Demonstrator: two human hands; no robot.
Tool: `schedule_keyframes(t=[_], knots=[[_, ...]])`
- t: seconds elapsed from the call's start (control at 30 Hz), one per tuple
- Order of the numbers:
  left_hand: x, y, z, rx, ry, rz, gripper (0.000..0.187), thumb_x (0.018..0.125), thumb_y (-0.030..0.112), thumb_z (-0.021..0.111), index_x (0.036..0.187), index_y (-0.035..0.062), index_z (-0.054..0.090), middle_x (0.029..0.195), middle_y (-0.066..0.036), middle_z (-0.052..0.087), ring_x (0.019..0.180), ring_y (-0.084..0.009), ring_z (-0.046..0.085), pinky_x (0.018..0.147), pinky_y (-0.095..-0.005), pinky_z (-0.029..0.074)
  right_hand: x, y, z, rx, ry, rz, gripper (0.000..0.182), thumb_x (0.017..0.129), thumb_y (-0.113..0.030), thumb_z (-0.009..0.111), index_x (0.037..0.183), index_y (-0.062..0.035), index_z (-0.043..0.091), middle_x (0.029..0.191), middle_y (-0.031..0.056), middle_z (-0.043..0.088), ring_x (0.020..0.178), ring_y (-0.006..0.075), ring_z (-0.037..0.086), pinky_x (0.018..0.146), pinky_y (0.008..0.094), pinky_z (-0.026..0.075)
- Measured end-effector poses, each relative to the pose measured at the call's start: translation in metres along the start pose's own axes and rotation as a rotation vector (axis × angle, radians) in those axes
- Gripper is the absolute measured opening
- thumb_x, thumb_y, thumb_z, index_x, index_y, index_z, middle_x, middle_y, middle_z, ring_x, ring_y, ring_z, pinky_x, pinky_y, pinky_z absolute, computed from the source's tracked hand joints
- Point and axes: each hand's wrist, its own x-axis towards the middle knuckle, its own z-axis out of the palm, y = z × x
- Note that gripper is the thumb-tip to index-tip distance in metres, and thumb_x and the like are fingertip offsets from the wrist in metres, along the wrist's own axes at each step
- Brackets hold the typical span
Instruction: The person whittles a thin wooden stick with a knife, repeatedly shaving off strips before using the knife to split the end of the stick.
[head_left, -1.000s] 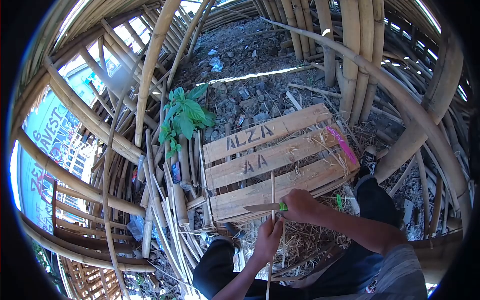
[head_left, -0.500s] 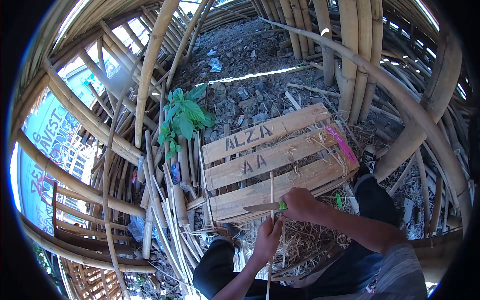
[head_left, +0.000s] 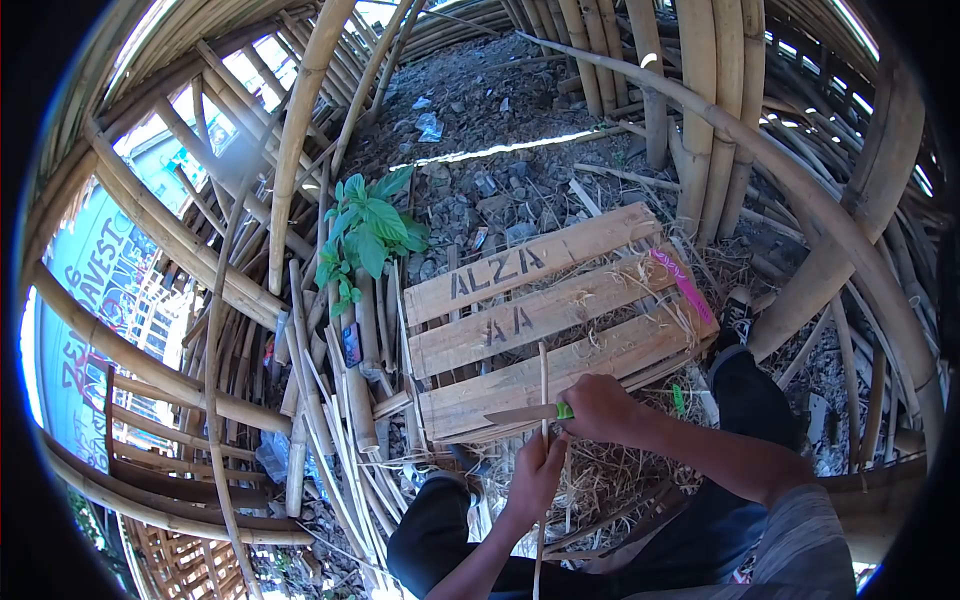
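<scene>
My left hand [head_left: 533, 480] is closed around a thin bamboo stick [head_left: 543, 372], which stands nearly upright between my legs with its top end over a wooden crate [head_left: 520, 335]. In my right hand [head_left: 598, 405] is a knife [head_left: 520, 415] with a green handle. Its blade points left and lies across the stick, just above my left thumb. My fingers cover most of the knife handle. The slatted crate bears the letters ALZA and AA, and shavings are scattered on its slats.
Straw-like shavings [head_left: 610, 480] cover the ground between my legs. Bamboo strips and poles [head_left: 360, 400] lie to the left beside a leafy plant [head_left: 370, 225]. Thick bamboo posts [head_left: 715, 120] and a curved pole [head_left: 790, 165] stand at the right. Rubble [head_left: 480, 120] lies behind the crate.
Hardly anything differs. Both hands, the knife and the stick keep nearly the same place, with only a tiny shift of the whole view.
</scene>
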Motion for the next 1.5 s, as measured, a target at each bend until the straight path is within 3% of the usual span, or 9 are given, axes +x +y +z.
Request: schedule_keyframes(t=[0.73,0.93,1.0,1.03,1.1,1.2,1.33,1.43,1.5], knots=[[0.001,0.002,0.001,0.013,-0.001,-0.012,0.026,0.092,0.019,0.05,0.077,-0.0018,0.044,0.054,-0.004,0.039,0.055,-0.0093,0.033,0.048,-0.0316,0.03,0.0,0.001,0.005,0.013,0.028,0.007,0.025,0.062,-0.028,0.072,0.072,-0.0059,0.065,0.062,0.0136,0.061,0.064,0.0318,0.063,0.063,0.042,0.05],[0.002,-0.001,0.0,0.032,0.002,-0.014,0.028,0.091,0.019,0.051,0.074,-0.001,0.042,0.054,-0.003,0.039,0.053,-0.0091,0.032,0.046,-0.0312,0.029,0.005,0.008,-0.007,-0.036,0.021,0.036,0.023,0.069,-0.025,0.065,0.07,-0.0027,0.065,0.066,0.0173,0.062,0.065,0.0315,0.063,0.062,0.0414,0.052],[0.001,0.003,0.001,-0.003,-0.027,0.006,0.022,0.093,0.015,0.049,0.074,0.0056,0.041,0.055,0.005,0.038,0.048,-0.002,0.031,0.042,-0.0221,0.024,0.007,0.014,-0.013,-0.073,0.127,0.102,0.022,0.069,-0.025,0.064,0.069,-0.0025,0.064,0.065,0.0178,0.061,0.064,0.0317,0.063,0.061,0.0412,0.052],[0.0,0.006,0.001,-0.004,-0.027,0.007,0.022,0.093,0.015,0.049,0.074,0.0056,0.041,0.055,0.005,0.038,0.048,-0.002,0.031,0.042,-0.0221,0.024,0.006,0.012,-0.013,-0.075,0.126,0.102,0.022,0.069,-0.025,0.064,0.069,-0.0025,0.064,0.065,0.0178,0.061,0.064,0.0317,0.063,0.061,0.0412,0.052],[-0.002,0.011,0.001,-0.022,-0.017,-0.042,0.028,0.092,0.018,0.05,0.073,-0.0001,0.041,0.055,-0.002,0.04,0.053,-0.0089,0.034,0.047,-0.0307,0.031,0.002,0.007,-0.01,-0.038,0.118,0.106,0.023,0.07,-0.025,0.064,0.069,-0.0019,0.064,0.064,0.0179,0.061,0.063,0.0318,0.063,0.06,0.0411,0.052],[0.0,0.001,0.001,-0.05,-0.002,0.01,0.027,0.091,0.018,0.051,0.074,-0.0001,0.041,0.057,-0.003,0.041,0.054,-0.0093,0.034,0.048,-0.0315,0.032,-0.006,-0.004,-0.001,0.01,-0.001,-0.002,0.023,0.07,-0.025,0.064,0.069,-0.0015,0.064,0.063,0.0177,0.061,0.063,0.032,0.063,0.06,0.0413,0.052],[0.0,0.001,0.0,0.028,-0.001,-0.004,0.027,0.091,0.018,0.051,0.074,0.0,0.04,0.057,-0.005,0.041,0.055,-0.0099,0.035,0.049,-0.0323,0.032,0.0,0.004,-0.005,-0.014,0.005,0.006,0.024,0.07,-0.025,0.064,0.068,-0.0015,0.064,0.064,0.0177,0.061,0.063,0.0325,0.063,0.06,0.0417,0.051],[-0.001,0.006,0.001,0.069,0.003,-0.011,0.028,0.091,0.018,0.052,0.074,0.0001,0.04,0.056,-0.005,0.04,0.054,-0.0104,0.034,0.048,-0.0319,0.032,0.008,0.018,-0.007,-0.049,0.111,0.14,0.025,0.07,-0.027,0.065,0.068,-0.0015,0.063,0.064,0.018,0.061,0.065,0.0332,0.063,0.061,0.0415,0.052],[0.0,0.003,0.002,0.03,-0.005,0.028,0.023,0.092,0.015,0.05,0.073,0.0052,0.04,0.057,0.005,0.038,0.051,-0.0026,0.031,0.043,-0.0226,0.026,0.008,0.024,-0.002,-0.066,0.187,0.14,0.027,0.07,-0.028,0.065,0.068,-0.0016,0.063,0.063,0.0178,0.061,0.065,0.0333,0.063,0.063,0.0414,0.052]])
